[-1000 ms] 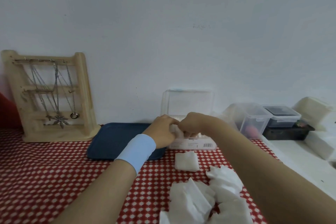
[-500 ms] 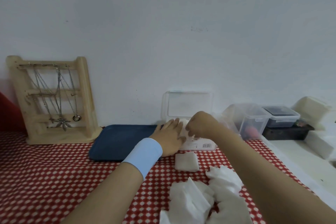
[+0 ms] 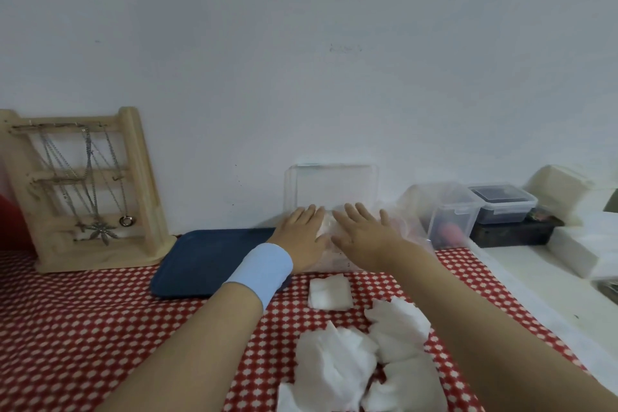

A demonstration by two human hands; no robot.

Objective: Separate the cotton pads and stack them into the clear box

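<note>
Cotton pads point(image 3: 334, 368) cling: your left hand point(image 3: 301, 234) and right hand point(image 3: 363, 232) press flat-fingered into the clear box point(image 3: 334, 187); lifting fast could drag some out.

This looks like a home. A red tablecloth point(image 3: 100, 328) covers the table, a wooden stand point(image 3: 146, 177) holds necklaces point(image 3: 99, 230), and plastic boxes point(image 3: 451, 211) sit by the white wall point(image 3: 301, 60).

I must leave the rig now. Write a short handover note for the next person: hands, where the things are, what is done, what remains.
Left hand: open, flat over the box.
Right hand: open, flat beside it.
Box: at the wall, lid up.
Done: some pads seem to lie in the box, under the hands.
Left: the small stack before the box and the loose pile nearer you.
</note>
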